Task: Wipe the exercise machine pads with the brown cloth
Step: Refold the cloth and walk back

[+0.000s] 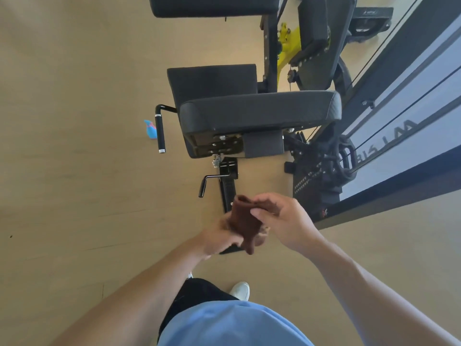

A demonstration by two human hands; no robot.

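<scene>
Count: one brown cloth (245, 222), two hands, three black pads in view on one exercise machine (321, 156), one blue spray bottle (150, 129) on the floor (74, 171).

The cloth hangs bunched between my hands, clear of every pad. My right hand (284, 222) pinches its upper edge, thumb and fingers (257, 213) closed on the fabric. My left hand (219, 237) holds the lower part, fingers curled round it; that hand is blurred and the exact grip is unclear.

The seat pad (259, 112) lies well beyond my fingers, the back pad (212, 83) behind it, the upper pad (214, 6) farthest. The bottle stands far beyond my left hand, beside a side handle (159, 128).
</scene>
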